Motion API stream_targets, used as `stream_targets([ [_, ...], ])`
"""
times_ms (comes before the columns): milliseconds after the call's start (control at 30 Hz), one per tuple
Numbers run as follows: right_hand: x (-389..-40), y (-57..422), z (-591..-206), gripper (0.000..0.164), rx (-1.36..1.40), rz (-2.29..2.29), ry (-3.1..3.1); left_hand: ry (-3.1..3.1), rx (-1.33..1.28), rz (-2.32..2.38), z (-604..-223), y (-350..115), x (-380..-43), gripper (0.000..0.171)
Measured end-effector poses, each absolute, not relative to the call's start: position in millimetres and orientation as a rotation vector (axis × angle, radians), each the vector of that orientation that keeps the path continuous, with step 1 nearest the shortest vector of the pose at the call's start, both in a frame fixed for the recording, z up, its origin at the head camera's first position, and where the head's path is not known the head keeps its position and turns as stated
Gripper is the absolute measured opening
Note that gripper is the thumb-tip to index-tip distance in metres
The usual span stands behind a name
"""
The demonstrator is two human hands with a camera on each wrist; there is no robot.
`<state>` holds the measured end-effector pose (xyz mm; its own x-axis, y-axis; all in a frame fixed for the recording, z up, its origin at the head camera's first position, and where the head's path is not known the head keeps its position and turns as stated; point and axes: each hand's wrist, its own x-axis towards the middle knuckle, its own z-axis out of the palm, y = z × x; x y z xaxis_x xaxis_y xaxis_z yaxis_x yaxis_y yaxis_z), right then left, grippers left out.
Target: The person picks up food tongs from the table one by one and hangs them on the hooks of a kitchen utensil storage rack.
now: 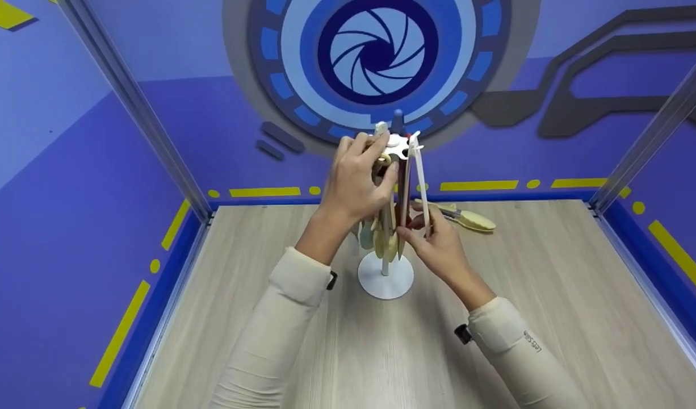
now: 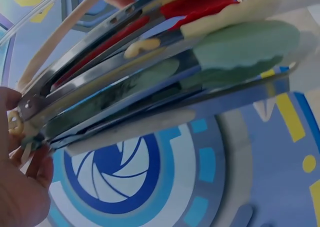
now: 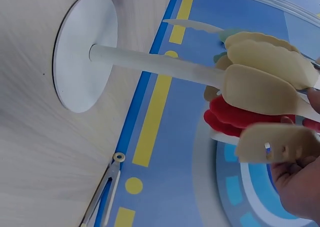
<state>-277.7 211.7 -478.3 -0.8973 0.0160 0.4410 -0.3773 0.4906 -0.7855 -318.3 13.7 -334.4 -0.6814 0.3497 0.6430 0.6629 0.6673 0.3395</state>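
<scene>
A white stand (image 1: 385, 278) carries several hanging kitchen utensils from its hooked top (image 1: 396, 146). My left hand (image 1: 353, 179) is at the top, its thumb and fingers round the ring end of metal tongs (image 2: 75, 87). My right hand (image 1: 441, 244) curls round the lower utensils on the right side. Near its fingers are red-tipped tongs (image 3: 235, 114), a beige spoon (image 3: 260, 89) and a beige slotted turner (image 3: 255, 143); which of these it holds I cannot tell. The turner's pale handle (image 1: 421, 184) slants outward. Green-tipped tongs (image 2: 245, 47) hang among the others.
Pale yellow-tipped tongs (image 1: 474, 220) lie on the wooden table (image 1: 552, 295), behind and right of the stand. Blue printed panels (image 1: 183, 130) enclose the back and sides, with metal posts (image 1: 135, 108) at the corners.
</scene>
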Motion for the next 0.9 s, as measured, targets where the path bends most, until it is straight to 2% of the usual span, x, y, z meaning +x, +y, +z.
stream_targets([
  [133, -273.2, 216.3, -475.9, 0.056, 0.27, 1.336, -2.368, -2.43, -0.836, -0.755, -327.4, 4.9, -315.4, 0.056],
  [400, -265.1, 243.2, -478.3, 0.064, 0.239, 1.253, -2.413, -2.433, -0.895, -0.655, -322.5, -5.4, -313.2, 0.047],
  [667, -263.8, 283.7, -491.9, 0.042, 0.172, 1.234, -2.367, -2.355, -0.851, -0.685, -326.5, -4.0, -317.3, 0.043],
  [900, -267.3, 319.2, -507.6, 0.038, 0.015, 1.206, -2.357, -2.33, -0.827, -0.763, -331.3, 2.7, -316.4, 0.041],
])
